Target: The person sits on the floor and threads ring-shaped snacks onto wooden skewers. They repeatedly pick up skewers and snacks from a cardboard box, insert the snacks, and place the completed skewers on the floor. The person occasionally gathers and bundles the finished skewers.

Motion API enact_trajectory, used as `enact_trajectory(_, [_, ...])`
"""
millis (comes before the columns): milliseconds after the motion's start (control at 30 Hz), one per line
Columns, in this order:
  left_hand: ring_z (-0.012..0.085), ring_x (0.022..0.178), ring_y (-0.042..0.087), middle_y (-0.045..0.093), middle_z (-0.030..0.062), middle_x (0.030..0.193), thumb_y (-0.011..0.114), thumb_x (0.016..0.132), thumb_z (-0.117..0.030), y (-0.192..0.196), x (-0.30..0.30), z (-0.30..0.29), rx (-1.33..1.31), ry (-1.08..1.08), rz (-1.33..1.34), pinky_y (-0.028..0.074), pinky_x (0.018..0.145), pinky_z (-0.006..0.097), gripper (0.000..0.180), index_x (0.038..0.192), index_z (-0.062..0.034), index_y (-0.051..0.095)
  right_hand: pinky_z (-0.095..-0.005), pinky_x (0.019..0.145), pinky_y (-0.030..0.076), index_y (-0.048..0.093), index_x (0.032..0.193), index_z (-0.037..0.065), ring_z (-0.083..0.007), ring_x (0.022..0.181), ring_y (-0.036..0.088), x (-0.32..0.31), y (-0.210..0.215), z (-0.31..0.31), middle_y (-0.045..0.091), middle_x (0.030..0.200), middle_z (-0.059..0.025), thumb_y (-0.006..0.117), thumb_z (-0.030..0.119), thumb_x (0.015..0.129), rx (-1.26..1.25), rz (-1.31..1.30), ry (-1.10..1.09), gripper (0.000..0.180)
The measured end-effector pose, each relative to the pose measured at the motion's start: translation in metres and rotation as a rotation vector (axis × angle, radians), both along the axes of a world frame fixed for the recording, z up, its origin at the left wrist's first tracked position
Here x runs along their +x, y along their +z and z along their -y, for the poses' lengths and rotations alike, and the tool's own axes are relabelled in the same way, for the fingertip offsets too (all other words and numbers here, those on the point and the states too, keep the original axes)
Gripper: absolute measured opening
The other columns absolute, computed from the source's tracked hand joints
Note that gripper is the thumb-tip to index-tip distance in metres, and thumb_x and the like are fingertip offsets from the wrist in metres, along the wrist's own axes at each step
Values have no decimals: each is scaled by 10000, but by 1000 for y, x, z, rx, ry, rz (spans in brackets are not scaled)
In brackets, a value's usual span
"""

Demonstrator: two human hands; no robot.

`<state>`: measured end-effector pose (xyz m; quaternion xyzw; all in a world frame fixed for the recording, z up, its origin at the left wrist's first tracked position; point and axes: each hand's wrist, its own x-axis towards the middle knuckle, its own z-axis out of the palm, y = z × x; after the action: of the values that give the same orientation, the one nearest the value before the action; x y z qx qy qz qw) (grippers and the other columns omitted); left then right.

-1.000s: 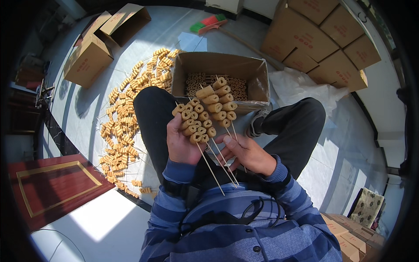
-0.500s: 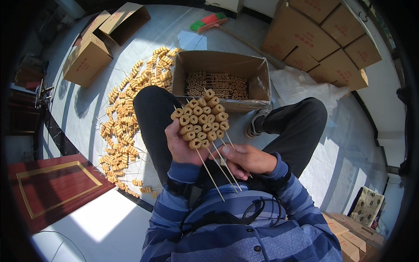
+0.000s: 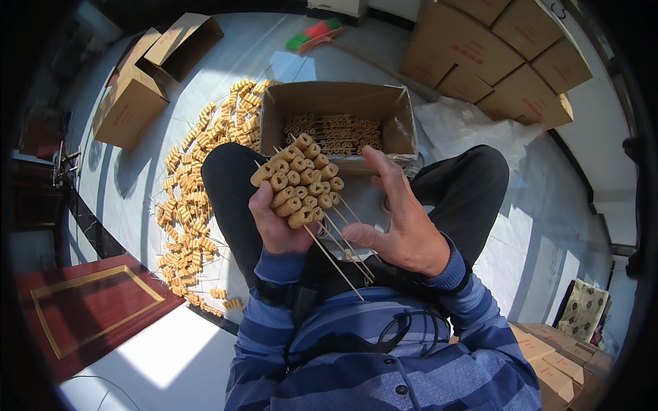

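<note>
A bundle of skewered snack rolls [image 3: 299, 182], golden-brown hollow tubes on thin wooden sticks, rests in my left hand [image 3: 277, 222], whose fingers wrap round its underside. Several bare stick ends slant down toward my lap. My right hand [image 3: 404, 222] is beside the bundle on the right, its fingers stretched and apart with nothing held; the thumb is near the sticks. Beyond the bundle, between my knees, stands an open cardboard box [image 3: 336, 92] with packed rows of the same skewers inside.
A long heap of loose skewers [image 3: 188, 212] lies on the floor at left. Empty cartons [image 3: 130, 103] stand at far left, stacked boxes [image 3: 493, 61] at far right. A broom [image 3: 315, 35], a clear plastic sheet [image 3: 473, 130] and a red panel [image 3: 96, 301] with a gold border lie around.
My right hand has let go of the sticks, risen away from them and spread its fingers. The left hand still holds the bundle, now slightly farther left and tilted.
</note>
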<state>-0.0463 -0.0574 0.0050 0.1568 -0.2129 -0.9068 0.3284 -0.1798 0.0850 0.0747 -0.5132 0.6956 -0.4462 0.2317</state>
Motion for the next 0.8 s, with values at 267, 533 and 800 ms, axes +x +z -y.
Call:
enact_trajectory(267, [274,1316,510,467,176,1462,517,983,-474,3,-7,-14,-212,-107,54,415,1112,405,754,1496,37,309,-500,1155,301,306,1494,-47,-461,1401,351,30,-19,35,349,1508,-292,608,361,960,-106,-242,-112,736])
enact_trajectory(533, [263,1290,526,490,160,1407,656,912,-413,3,-38,-3,-240,-264,230,443,1084,385,812,1495,13,285,-496,1176,279,272,1495,-83,-469,1410,329,-6,-43,26,328,1509,-321,591,410,976,-129,-5,-129,784])
enact_trajectory(800, [297,1255,514,466,188,1390,734,781,-343,38,-129,68,-876,-449,553,439,1066,401,958,1534,-3,250,-468,1124,366,400,1425,-83,-433,1375,404,-69,-34,-5,363,1497,-306,608,446,971,129,-86,-25,728])
